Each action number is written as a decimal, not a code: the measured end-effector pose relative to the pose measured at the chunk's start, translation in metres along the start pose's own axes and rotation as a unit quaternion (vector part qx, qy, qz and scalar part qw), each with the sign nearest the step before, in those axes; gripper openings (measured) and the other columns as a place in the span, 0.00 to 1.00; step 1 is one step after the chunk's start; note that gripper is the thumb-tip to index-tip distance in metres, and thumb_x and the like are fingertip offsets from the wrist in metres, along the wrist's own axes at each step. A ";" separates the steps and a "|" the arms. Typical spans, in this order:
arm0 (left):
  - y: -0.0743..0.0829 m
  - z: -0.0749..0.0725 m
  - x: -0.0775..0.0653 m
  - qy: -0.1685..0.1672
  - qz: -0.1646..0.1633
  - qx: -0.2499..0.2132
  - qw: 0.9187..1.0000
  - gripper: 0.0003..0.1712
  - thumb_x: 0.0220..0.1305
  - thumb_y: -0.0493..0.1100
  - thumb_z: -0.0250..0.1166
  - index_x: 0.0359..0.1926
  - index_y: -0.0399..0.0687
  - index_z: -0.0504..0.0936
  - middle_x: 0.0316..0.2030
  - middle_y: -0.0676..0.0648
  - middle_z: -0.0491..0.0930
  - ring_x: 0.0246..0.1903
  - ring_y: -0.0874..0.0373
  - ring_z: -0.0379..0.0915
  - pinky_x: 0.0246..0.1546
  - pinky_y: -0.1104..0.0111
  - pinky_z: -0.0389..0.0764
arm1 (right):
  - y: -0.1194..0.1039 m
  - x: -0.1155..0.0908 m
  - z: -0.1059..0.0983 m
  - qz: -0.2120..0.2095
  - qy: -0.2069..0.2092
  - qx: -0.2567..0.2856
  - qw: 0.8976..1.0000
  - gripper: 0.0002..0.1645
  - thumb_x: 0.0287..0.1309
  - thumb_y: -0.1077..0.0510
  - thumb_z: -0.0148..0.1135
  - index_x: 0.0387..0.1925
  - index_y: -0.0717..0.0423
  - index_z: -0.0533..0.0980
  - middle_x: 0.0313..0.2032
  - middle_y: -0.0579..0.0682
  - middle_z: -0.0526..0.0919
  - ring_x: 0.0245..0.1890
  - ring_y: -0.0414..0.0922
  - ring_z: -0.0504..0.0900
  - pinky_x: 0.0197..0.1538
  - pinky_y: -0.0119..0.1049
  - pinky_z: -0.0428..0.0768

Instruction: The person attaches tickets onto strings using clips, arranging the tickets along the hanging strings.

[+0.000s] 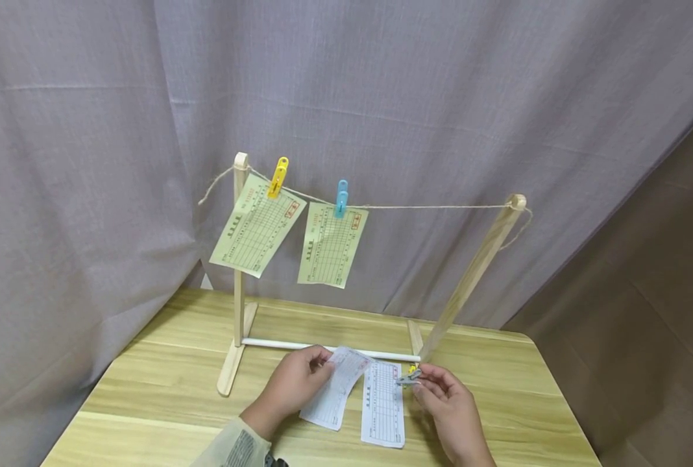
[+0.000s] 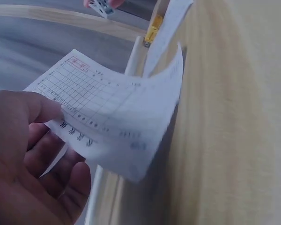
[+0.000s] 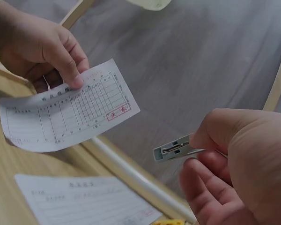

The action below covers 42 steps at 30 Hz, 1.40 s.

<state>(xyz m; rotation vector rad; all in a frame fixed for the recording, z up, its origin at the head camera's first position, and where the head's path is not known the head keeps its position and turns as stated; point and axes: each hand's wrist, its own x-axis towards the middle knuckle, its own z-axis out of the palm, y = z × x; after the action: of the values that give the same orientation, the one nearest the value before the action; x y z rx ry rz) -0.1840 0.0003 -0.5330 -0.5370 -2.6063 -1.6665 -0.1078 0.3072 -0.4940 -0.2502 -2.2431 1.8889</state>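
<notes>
My left hand [image 1: 301, 377] pinches a white printed receipt slip [image 1: 337, 389] between thumb and fingers, and the paper bends as it hangs above the table. In my right hand [image 1: 448, 403] a grey clothespin [image 3: 172, 148] is held by thumb and fingers, its nose pointing left toward the slip. A second white slip [image 1: 383, 415] lies on the table between the hands. Beside its upper corner is a yellow clothespin [image 2: 153, 29]. Higher up, two green slips hang from a string [image 1: 428, 207]: one green slip [image 1: 259, 227] under a yellow clothespin [image 1: 278, 178], another [image 1: 330, 250] under a blue clothespin [image 1: 341, 200].
A wooden stand carries the string between its left post [image 1: 239, 305] and its leaning right post [image 1: 469, 285]. A white rod [image 1: 276, 344] joins the posts low down, just beyond the hands. Grey curtains [image 1: 381, 97] hang behind the wooden table [image 1: 165, 383].
</notes>
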 end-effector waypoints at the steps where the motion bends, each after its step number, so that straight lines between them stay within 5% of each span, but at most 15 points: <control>1: 0.002 -0.001 0.001 0.004 0.003 -0.001 1.000 0.06 0.78 0.48 0.72 0.48 0.54 0.92 0.38 0.58 0.89 0.36 0.67 0.80 0.42 0.71 0.84 | -0.002 0.000 -0.001 -0.008 -0.008 0.007 1.000 0.30 0.66 0.75 0.71 0.67 0.75 0.74 0.56 0.57 0.87 0.52 0.39 0.90 0.58 0.32 0.91; 9: 0.019 -0.007 0.005 0.032 0.027 -0.030 0.999 0.12 0.81 0.50 0.70 0.54 0.54 0.94 0.44 0.57 0.94 0.39 0.69 0.87 0.42 0.72 0.88 | -0.022 0.003 -0.006 -0.066 -0.065 0.053 0.994 0.31 0.68 0.76 0.69 0.68 0.74 0.68 0.58 0.53 0.86 0.56 0.39 0.90 0.60 0.35 0.91; 21: 0.052 -0.015 0.011 0.044 0.022 -0.139 0.989 0.19 0.83 0.56 0.68 0.58 0.49 0.93 0.45 0.52 0.94 0.42 0.61 0.91 0.43 0.70 0.92 | -0.086 0.009 -0.010 -0.120 -0.043 -0.022 0.992 0.26 0.71 0.72 0.72 0.67 0.71 0.77 0.53 0.49 0.90 0.52 0.39 0.91 0.57 0.31 0.91; 32: 0.083 -0.025 0.019 0.062 0.011 -0.191 0.980 0.17 0.81 0.57 0.70 0.55 0.53 0.93 0.45 0.52 0.94 0.42 0.58 0.91 0.44 0.68 0.92 | -0.146 0.020 -0.014 -0.268 -0.096 -0.070 0.956 0.23 0.74 0.75 0.66 0.67 0.69 0.80 0.51 0.50 0.90 0.46 0.40 0.92 0.51 0.28 0.90; 42: 0.106 -0.045 0.027 0.102 0.025 -0.194 0.975 0.14 0.79 0.54 0.72 0.54 0.54 0.94 0.44 0.53 0.94 0.42 0.59 0.90 0.43 0.68 0.91 | -0.185 0.025 -0.008 -0.325 -0.091 -0.099 0.936 0.24 0.73 0.77 0.66 0.67 0.66 0.82 0.47 0.51 0.92 0.44 0.40 0.93 0.50 0.26 0.90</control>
<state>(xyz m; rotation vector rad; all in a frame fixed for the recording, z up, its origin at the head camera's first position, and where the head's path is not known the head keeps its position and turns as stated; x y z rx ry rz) -0.1871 0.0080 -0.4146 -0.4025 -2.1179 -2.0995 -0.1301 0.2895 -0.3089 0.5955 -2.2359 1.3757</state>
